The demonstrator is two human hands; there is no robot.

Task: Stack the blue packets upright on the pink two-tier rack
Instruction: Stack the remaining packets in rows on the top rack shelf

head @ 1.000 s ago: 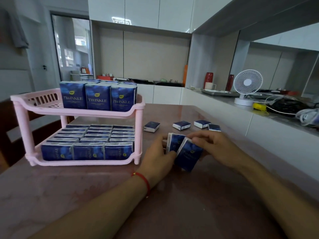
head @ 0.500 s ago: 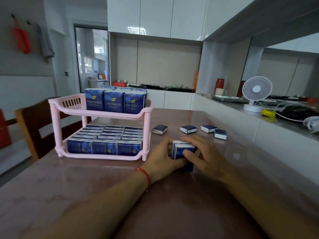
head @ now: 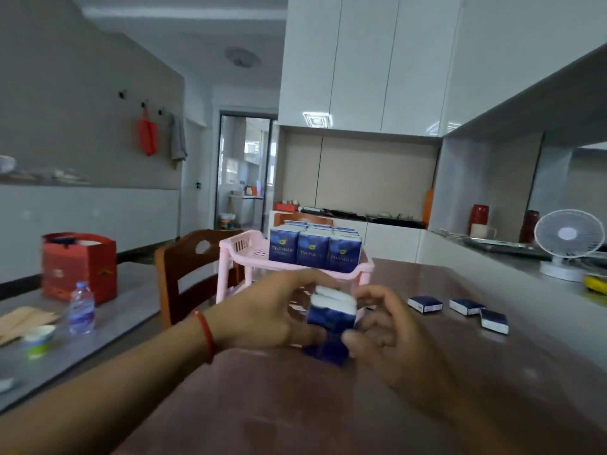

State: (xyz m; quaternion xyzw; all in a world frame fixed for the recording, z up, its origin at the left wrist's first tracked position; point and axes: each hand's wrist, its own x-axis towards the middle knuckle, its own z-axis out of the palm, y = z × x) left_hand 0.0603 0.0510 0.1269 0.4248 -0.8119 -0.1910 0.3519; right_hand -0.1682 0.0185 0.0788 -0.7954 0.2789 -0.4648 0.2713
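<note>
Hands meet over the brown table [head: 377, 418], with a small bunch of blue packets [head: 331, 318] upright between them, white top edges showing. The left hand [head: 262, 315], a red string at its wrist, curls its fingers round the bunch from the left; the right hand [head: 394, 339] closes on it from the right, fingertips bent against the packets. The picture is blurred here, so I cannot tell how many packets are in the bunch or whether its bottom touches the table.

Behind the hands stands the pink rack [head: 249, 254]. Its top tier carries a block of blue packets set upright [head: 313, 252], the front row three wide, filling the right part of the tier, with the left part bare. The lower tier is mostly hidden by the hands.

To the right, three loose packets [head: 425, 304] lie flat on the table, well apart from the hands.

A wooden chair [head: 193, 257] stands left of the rack, and a white fan [head: 568, 241] sits on the counter at the right
</note>
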